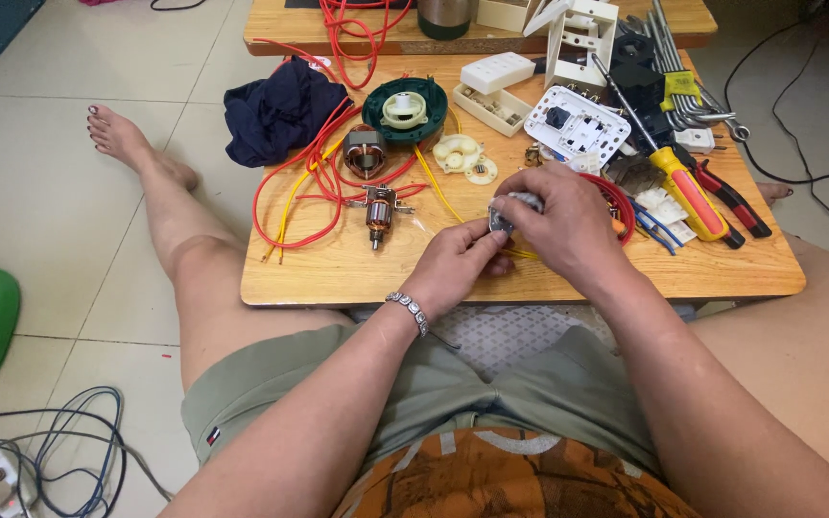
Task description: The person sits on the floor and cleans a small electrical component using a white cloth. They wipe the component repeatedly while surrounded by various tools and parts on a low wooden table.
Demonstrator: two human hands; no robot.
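You pinch a small grey metal part (509, 213) between both hands, left hand (453, 269) bracing underneath while your right hand (568, 225) clamps over it above the wooden table (530, 273).

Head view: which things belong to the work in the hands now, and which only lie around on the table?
In hand:
- small grey metal part, held by left hand and right hand

Lying about:
- copper-wound motor rotor
- round green plastic housing
- yellow-and-orange-handled screwdriver
- dark blue cloth
- white switch plate
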